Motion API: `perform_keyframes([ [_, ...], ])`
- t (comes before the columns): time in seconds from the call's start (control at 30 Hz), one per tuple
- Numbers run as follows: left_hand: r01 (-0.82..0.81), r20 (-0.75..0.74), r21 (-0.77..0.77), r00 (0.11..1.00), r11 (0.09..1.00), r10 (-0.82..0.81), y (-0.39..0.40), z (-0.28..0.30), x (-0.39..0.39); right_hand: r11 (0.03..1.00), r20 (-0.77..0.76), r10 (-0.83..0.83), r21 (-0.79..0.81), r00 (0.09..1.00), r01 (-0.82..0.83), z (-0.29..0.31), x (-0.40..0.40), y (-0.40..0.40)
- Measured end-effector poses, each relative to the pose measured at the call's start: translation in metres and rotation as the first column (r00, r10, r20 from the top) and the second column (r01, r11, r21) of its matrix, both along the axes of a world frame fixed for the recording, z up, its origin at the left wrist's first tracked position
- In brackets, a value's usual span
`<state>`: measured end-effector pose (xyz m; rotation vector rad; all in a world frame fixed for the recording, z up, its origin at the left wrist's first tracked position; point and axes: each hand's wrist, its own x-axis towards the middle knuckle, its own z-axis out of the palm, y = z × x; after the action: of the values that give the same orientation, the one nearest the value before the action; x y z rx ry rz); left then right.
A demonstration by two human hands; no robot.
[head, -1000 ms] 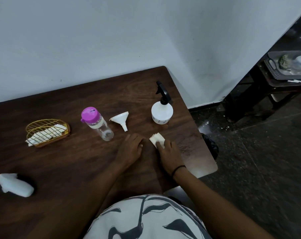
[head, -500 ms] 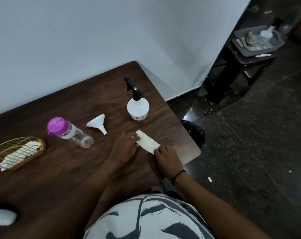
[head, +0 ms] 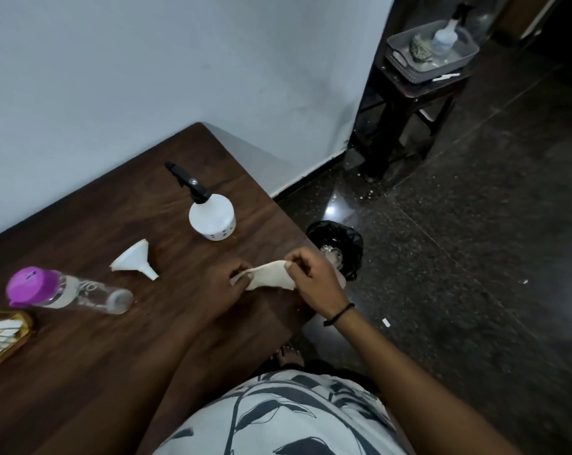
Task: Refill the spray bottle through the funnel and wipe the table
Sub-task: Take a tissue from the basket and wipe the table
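Near the right edge of the dark brown wooden desk [head: 91, 372], a pale, crumpled wiping cloth [head: 271, 274] is held lifted off the surface between both hands: the left hand [head: 227, 284] is pinched shut on its left end and the right hand [head: 314, 280] is clamped on its upper right corner. Behind the hands, toward the far right corner, a white round spray bottle with a black trigger head [head: 209, 208] is stood upright with the head fitted on. A white plastic funnel [head: 135, 261] is laid on its side left of it, spout pointing toward the near edge. Further left, a clear plastic bottle with a purple cap [head: 64, 292] is seen; how much liquid it contains cannot be told. At the left edge, a gold wire basket [head: 15, 339] is partly cut off, with white folded cloths inside. Beside the desk's right edge, on the dark speckled floor [head: 475, 257], a bin lined with a black bag [head: 340, 238] is set, pale waste showing inside. A pale wall [head: 146, 77] is met by the desk's far edge.
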<state>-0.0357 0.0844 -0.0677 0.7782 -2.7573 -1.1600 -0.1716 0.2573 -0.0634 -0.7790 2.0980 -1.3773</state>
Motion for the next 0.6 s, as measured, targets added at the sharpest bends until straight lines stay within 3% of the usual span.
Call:
perform_keyframes([
  [0.2,-0.002,-0.046,0.223,0.999,0.975,0.012,0.023,0.008,-0.053,0.986,-0.009,-0.168,0.007,0.986,0.168,-0.004,-0.030,0.031],
  [0.33,0.024,-0.038,0.247,0.999,0.969,-0.015,0.034,0.006,-0.092,0.953,-0.059,-0.301,0.011,0.952,0.302,0.003,-0.065,0.048],
  [0.6,-0.036,-0.026,0.234,0.999,0.971,0.044,0.033,0.005,-0.152,0.947,-0.343,-0.265,0.084,0.901,0.310,0.025,-0.136,0.040],
])
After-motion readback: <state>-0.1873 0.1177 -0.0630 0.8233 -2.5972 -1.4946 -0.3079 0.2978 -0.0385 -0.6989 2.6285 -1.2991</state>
